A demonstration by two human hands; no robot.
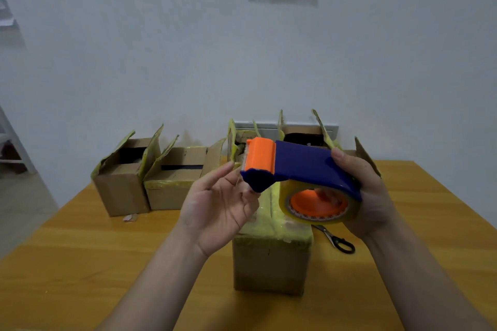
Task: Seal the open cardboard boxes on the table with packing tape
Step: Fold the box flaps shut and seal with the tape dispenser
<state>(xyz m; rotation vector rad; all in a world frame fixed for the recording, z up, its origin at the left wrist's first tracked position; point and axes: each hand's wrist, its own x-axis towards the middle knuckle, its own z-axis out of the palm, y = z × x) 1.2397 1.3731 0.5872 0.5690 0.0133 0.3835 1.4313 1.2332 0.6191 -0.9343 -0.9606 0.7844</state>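
**You hold the tape dispenser [301, 164] up over a closed box [271, 263].**

Your right hand [373, 196] grips its rear, fingers curled around the tape roll [317, 207]. Your left hand [220, 204], palm up, meets its blue nose; whether it pinches tape cannot be told. Open boxes [121, 183] line the back of the table [107, 263], and scissors [336, 240] lie beside the closed box.

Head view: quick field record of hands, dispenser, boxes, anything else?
right hand: grips tape dispenser at the roll end
left hand: fingertips at dispenser's front end; pinch unclear
near box: flaps closed, yellowish tape on top
back boxes: flaps up, open
scissors: on table, right of near box
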